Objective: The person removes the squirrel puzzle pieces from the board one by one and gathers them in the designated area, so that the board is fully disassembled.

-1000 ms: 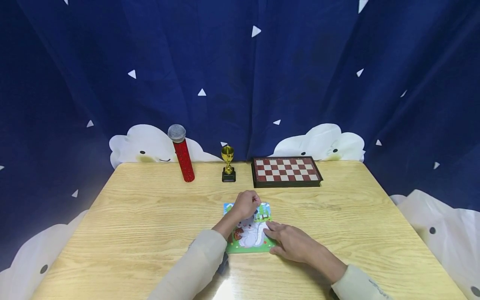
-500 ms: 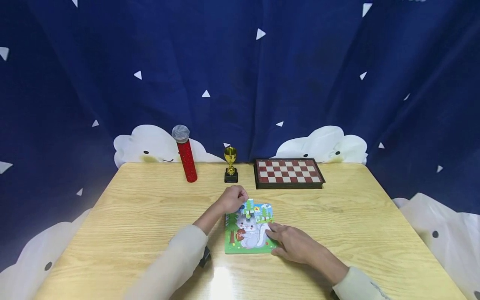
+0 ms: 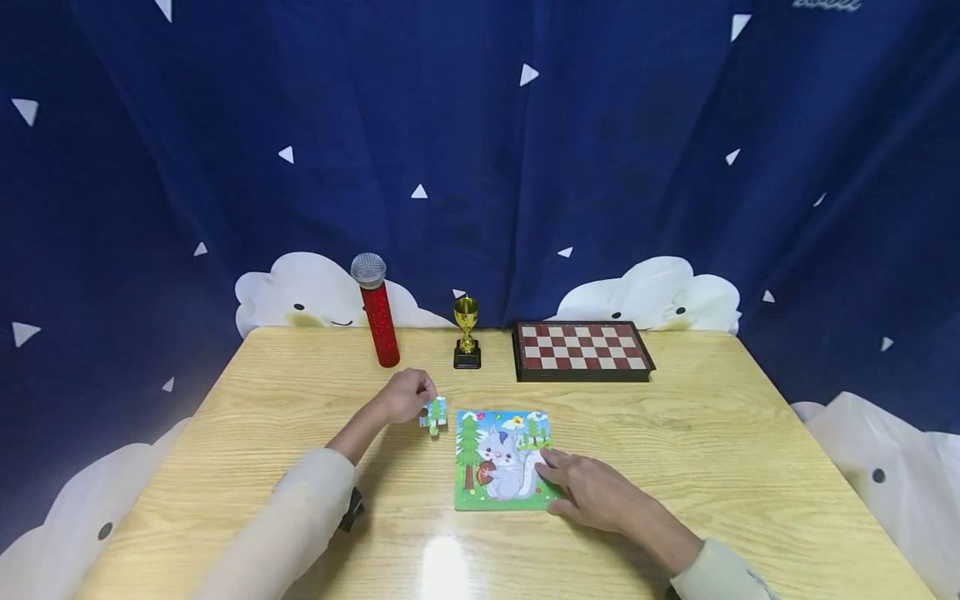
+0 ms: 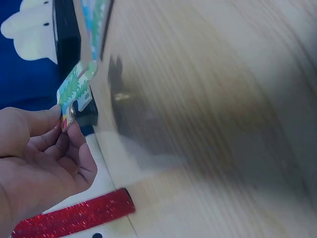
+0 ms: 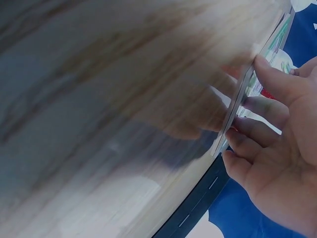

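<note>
My left hand [image 3: 405, 395] pinches a jigsaw puzzle piece [image 3: 435, 414] between thumb and fingers, left of the puzzle board. In the left wrist view, the piece [image 4: 74, 89] shows green trees and stands clear of the tabletop, its knob pointing away from the hand [image 4: 47, 153]. The square puzzle board [image 3: 504, 487] pictures a grey squirrel with a nut among trees and lies flat on the table. My right hand [image 3: 596, 492] rests at the board's right side, fingertips on the picture. From the right wrist view, thumb and fingers [image 5: 245, 144] touch along the board's edge [image 5: 233, 106].
Along the wooden table's [image 3: 675, 442] back edge stand a red microphone [image 3: 381, 321] with a silver head, a small gold trophy cup [image 3: 467, 321] on a black base, and a red-and-white checkered board [image 3: 585, 348] in a dark frame. A blue curtain [image 3: 480, 125] hangs behind.
My left hand has moved left from above the puzzle board, carrying the puzzle piece off to its left side. The right hand has stayed at the board's right side.
</note>
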### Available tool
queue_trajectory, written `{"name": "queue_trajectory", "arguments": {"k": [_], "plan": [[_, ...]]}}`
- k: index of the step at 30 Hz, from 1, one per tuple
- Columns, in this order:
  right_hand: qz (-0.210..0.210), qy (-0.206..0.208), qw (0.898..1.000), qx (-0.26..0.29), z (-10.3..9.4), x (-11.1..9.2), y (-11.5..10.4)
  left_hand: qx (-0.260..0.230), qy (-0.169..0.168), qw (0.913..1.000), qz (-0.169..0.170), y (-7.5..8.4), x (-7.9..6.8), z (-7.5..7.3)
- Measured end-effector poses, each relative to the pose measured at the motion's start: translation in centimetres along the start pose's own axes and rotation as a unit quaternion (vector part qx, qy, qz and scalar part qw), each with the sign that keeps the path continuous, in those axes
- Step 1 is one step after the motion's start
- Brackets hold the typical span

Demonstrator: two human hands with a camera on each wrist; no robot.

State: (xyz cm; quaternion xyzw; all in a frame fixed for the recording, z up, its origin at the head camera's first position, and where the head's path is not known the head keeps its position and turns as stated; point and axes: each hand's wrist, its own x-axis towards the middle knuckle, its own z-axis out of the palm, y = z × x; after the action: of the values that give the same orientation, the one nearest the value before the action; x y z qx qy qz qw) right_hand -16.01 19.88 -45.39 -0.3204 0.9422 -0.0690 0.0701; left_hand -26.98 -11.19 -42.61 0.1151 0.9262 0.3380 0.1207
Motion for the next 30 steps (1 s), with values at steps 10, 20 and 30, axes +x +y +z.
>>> {"name": "queue_trajectory", "arguments": {"k": [10,20,30], "plan": [[-0.002,0.001,1.000,0.001,0.0,-0.1,0.1,0.010,-0.011,0.9997,-0.021,-2.7,-0.4,-0.6],[-0.010,0.007,1.000,0.009,0.1,0.0,0.3,0.023,-0.006,0.9986,-0.048,-3.8,-0.4,-0.2],[-0.005,0.008,1.000,0.006,0.1,-0.1,0.3,0.038,-0.004,0.9982,-0.047,-3.9,0.3,0.5]]}}
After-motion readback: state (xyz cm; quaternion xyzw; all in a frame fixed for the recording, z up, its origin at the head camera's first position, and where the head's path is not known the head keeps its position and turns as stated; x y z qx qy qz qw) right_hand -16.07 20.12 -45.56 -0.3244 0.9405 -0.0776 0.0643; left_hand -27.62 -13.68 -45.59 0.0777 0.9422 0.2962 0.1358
